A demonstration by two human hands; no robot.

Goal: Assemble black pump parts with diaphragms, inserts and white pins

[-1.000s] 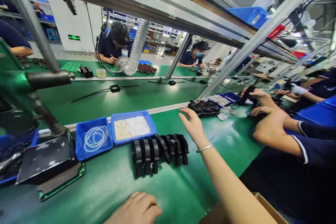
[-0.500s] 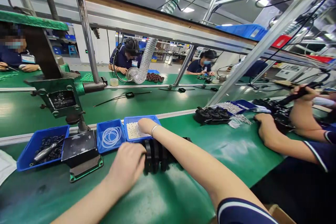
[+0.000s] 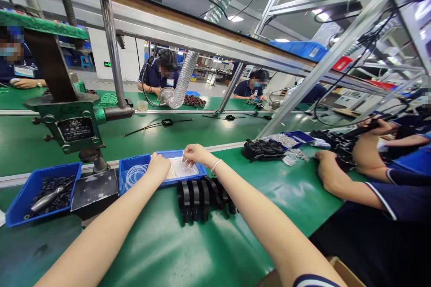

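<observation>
Along the belt's point(image 3: 202, 251) far edge, beside the press point(image 3: 72, 123), sit two blue trays point(image 3: 202, 171), with black housings point(image 3: 202, 193) just before them. Both hands reach into the trays: left hand point(image 3: 158, 167) curled narrow at the divider, right hand point(image 3: 197, 154) pinching among white bits point(image 3: 183, 168). Best lift one piece only, fingertips light, avoiding spills.

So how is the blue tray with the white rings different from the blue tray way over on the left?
The ring tray holds thin white loops; the left tray holds small black parts and a metal tool. The ring tray sits by the left hand, while the left tray lies beyond the press base, away from both hands. The left tray looks wider. Both are shallow blue plastic bins on the green bench.
</observation>
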